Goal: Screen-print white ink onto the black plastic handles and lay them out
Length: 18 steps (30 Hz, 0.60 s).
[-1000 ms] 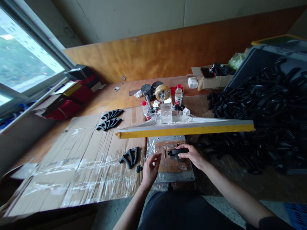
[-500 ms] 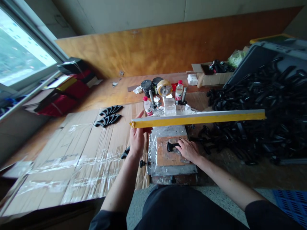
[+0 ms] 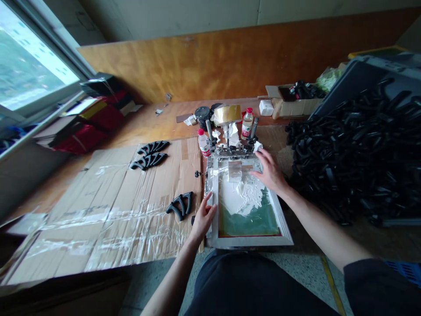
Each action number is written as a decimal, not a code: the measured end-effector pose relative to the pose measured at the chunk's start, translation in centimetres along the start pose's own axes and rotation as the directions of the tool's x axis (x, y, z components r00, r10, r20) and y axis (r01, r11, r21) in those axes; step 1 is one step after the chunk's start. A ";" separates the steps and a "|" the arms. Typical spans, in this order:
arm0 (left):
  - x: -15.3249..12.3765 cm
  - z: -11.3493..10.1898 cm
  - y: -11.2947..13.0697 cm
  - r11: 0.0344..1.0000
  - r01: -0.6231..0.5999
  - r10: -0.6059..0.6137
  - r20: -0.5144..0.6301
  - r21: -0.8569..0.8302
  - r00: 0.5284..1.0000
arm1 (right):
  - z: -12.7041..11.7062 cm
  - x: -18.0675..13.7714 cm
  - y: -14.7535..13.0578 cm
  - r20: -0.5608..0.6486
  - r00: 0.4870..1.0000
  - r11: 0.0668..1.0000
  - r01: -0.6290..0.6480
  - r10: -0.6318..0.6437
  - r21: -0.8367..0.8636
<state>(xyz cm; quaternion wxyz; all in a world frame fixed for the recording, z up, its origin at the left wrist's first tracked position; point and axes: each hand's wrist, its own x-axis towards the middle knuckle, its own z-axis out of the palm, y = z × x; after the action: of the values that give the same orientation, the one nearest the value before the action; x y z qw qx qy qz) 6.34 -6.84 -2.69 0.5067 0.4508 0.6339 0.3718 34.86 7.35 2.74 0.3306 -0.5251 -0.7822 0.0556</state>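
Observation:
A screen-printing frame (image 3: 215,219) lies flat in front of me, its green mesh (image 3: 246,226) partly coated with white paste (image 3: 237,197). My left hand (image 3: 204,217) is at the left rail of the frame, thumb and fingers apart, holding nothing visible. Over the upper right part of the mesh is my right hand (image 3: 270,173), open with its fingers spread and reaching forward. A clear, paste-smeared blade (image 3: 234,171) stands at the far end of the mesh, left of my right hand. Whatever lies beneath the frame is hidden.
Black curved parts (image 3: 180,205) lie on the cardboard (image 3: 118,197) at left, several in small groups. A big heap of black parts (image 3: 338,153) spills from a grey bin (image 3: 355,83) at right. Bottles (image 3: 246,123), a black tub (image 3: 202,116) and clamp posts (image 3: 254,128) stand behind the frame.
The frame, earlier raised edge-on in my left hand, has come down flat. My right hand has left the black part on the wooden block and moved forward over the mesh.

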 end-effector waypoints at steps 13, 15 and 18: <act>1.6 0.7 -2.6 0.982 0.020 -0.011 -0.052 0.188 0.999 | 2.7 -5.5 -4.6 0.512 0.679 0.825 0.554 -0.527 0.114; 1.6 0.8 -2.5 0.984 0.026 -0.017 -0.052 0.178 0.998 | 1.7 -5.9 -4.4 0.534 0.607 0.783 0.592 -0.589 0.190; 1.5 0.8 -2.3 0.991 0.034 -0.026 -0.063 0.126 0.998 | 1.3 -4.8 -4.4 0.571 0.610 0.822 0.518 -0.549 0.237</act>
<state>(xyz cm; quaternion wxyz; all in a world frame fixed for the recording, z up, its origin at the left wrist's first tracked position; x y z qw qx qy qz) 6.56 -6.09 -5.42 0.4629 0.4610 0.6782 0.3365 31.73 1.61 1.42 0.0706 -0.2123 -0.9643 0.1415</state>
